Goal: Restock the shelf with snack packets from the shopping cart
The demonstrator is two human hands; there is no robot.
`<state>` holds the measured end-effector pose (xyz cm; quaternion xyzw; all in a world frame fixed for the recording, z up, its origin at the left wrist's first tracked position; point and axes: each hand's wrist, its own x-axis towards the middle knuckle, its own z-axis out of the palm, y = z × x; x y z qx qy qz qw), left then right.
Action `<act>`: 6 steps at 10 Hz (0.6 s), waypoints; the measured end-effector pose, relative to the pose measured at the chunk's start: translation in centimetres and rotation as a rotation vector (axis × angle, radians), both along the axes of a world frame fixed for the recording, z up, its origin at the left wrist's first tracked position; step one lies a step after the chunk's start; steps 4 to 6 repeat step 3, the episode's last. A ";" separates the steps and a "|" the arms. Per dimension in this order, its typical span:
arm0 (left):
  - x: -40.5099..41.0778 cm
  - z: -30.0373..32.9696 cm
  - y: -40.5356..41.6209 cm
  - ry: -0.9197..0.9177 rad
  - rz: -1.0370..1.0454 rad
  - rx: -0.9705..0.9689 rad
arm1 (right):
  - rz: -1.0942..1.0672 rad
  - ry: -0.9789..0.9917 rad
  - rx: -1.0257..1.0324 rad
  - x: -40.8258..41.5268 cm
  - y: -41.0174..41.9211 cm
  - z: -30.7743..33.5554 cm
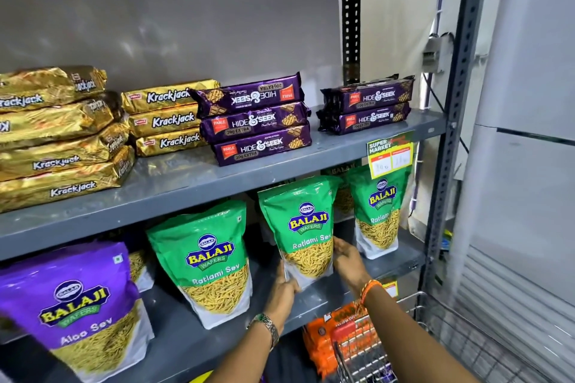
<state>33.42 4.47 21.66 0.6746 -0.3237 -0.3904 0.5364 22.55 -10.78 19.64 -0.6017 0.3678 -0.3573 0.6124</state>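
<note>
A green Balaji Ratlami Sev packet [300, 227] stands upright on the lower grey shelf [193, 339]. My left hand [284, 288] grips its bottom left corner. On its right side, my right hand [347, 260] presses flat against the edge. Two more green Ratlami Sev packets stand on either side, one to the left [205, 261] and one to the right [378, 211]. The wire shopping cart [367, 351] sits at the bottom right, holding orange packets [323, 342].
A purple Balaji Aloo Sev packet [77, 311] stands at the lower left. The upper shelf [186, 190] carries stacked gold Krackjack packs [62, 140] and purple Hide & Seek packs [258, 121]. A yellow price tag [389, 155] hangs from its edge. The rack's upright post [451, 121] stands on the right.
</note>
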 end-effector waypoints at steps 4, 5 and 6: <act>0.3 0.3 0.4 -0.042 -0.046 0.044 | -0.027 -0.044 -0.001 0.8 -0.3 -1.0; 0.3 0.3 0.4 -0.042 -0.046 0.044 | -0.027 -0.044 -0.001 0.8 -0.3 -1.0; 0.3 0.3 0.4 -0.042 -0.046 0.044 | -0.027 -0.044 -0.001 0.8 -0.3 -1.0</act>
